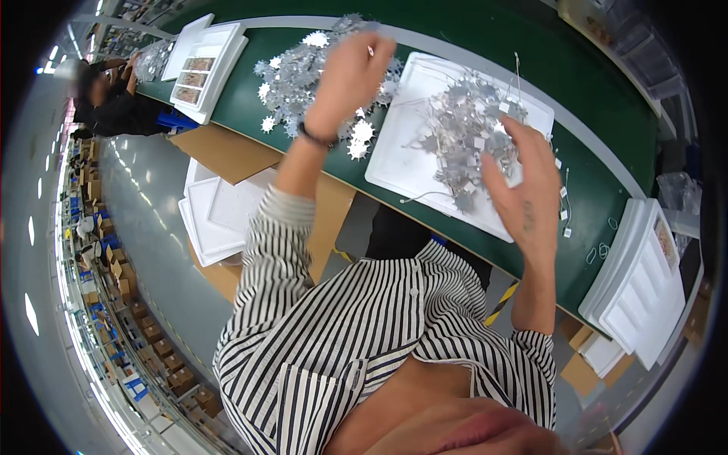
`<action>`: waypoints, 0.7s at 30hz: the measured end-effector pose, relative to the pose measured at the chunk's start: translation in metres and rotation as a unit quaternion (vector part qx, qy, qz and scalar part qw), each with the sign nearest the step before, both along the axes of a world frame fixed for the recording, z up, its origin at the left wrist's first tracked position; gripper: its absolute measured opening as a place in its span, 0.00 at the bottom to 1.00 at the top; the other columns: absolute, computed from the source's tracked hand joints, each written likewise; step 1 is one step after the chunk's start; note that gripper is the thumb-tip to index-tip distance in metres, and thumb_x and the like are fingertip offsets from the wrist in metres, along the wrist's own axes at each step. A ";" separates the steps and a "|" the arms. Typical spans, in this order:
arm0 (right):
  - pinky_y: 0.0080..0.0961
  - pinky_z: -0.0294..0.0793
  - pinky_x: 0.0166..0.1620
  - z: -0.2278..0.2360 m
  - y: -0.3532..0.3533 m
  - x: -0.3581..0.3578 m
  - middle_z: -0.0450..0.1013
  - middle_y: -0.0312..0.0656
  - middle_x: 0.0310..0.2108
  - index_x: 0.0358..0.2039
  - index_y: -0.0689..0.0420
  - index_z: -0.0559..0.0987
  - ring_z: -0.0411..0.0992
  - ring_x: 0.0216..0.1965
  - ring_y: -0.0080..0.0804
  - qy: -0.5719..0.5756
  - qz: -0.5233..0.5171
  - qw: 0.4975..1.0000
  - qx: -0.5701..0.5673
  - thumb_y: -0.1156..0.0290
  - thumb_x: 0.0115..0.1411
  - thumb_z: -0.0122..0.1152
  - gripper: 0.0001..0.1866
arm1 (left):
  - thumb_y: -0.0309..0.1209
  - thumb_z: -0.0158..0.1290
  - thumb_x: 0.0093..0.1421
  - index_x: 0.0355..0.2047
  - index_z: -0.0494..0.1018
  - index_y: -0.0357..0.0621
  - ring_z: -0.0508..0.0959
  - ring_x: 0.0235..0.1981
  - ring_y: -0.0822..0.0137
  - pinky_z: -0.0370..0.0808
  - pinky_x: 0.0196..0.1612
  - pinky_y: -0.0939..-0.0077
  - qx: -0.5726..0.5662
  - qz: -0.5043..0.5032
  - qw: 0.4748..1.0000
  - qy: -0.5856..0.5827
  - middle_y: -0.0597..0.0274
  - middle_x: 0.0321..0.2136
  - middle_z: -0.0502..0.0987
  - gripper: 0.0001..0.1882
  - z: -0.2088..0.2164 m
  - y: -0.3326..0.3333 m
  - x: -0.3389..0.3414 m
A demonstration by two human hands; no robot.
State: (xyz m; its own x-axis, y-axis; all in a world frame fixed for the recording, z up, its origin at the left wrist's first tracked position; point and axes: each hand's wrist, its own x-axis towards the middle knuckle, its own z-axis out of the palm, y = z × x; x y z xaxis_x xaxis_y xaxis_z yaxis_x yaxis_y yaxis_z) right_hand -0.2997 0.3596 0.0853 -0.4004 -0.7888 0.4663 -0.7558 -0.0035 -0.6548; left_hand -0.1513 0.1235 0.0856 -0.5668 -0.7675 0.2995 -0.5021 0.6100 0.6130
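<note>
My left hand is over a heap of silver, star-edged metal pieces on the green table. Its fingers are curled together in a pinch, and what they hold, if anything, is hidden. A few shiny star-edged pieces lie below the wrist near the front edge. On a white tray to the right sits a tangled pile of similar metal parts with thin wires and small white tags. At the right side of that pile my right hand has thumb and forefinger spread apart, with no held piece showing.
Stacked white foam trays stand at the table's right end. At the left, another white tray holds small parts in compartments. Cardboard and white lids lie below the front edge. A person works farther left.
</note>
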 end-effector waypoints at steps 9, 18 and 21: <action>0.13 0.67 0.31 -0.016 0.079 -0.076 0.74 0.36 0.26 0.43 0.63 0.82 0.67 0.26 0.19 -0.340 -0.220 0.914 0.029 0.71 0.65 0.61 0.10 | 0.42 0.48 0.62 0.44 0.82 0.51 0.80 0.43 0.40 0.77 0.48 0.51 -0.249 -0.087 0.834 -0.485 0.56 0.44 0.83 0.18 -0.082 -0.212 -0.053; 0.22 0.70 0.44 -0.080 0.049 -0.110 0.77 0.36 0.34 0.47 0.61 0.82 0.70 0.37 0.29 0.004 -0.122 0.991 0.058 0.68 0.61 0.64 0.15 | 0.35 0.57 0.59 0.46 0.82 0.48 0.83 0.36 0.60 0.78 0.41 0.70 -0.130 -0.130 0.929 -0.322 0.63 0.38 0.85 0.15 -0.063 -0.170 -0.062; 0.26 0.70 0.47 -0.083 0.046 -0.116 0.78 0.37 0.35 0.47 0.61 0.82 0.71 0.41 0.34 0.000 -0.096 0.988 0.124 0.69 0.60 0.64 0.16 | 0.33 0.57 0.61 0.46 0.83 0.48 0.83 0.35 0.65 0.78 0.41 0.74 -0.040 -0.069 0.967 -0.243 0.64 0.37 0.85 0.14 -0.024 -0.111 -0.076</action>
State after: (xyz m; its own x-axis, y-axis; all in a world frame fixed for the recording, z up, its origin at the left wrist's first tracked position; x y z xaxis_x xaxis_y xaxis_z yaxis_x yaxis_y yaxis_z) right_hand -0.4159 0.4052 0.0027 -0.5536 -0.7886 0.2677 -0.7265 0.3002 -0.6181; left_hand -0.2270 0.0127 0.0620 -0.7509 -0.6599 0.0269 -0.6295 0.7275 0.2729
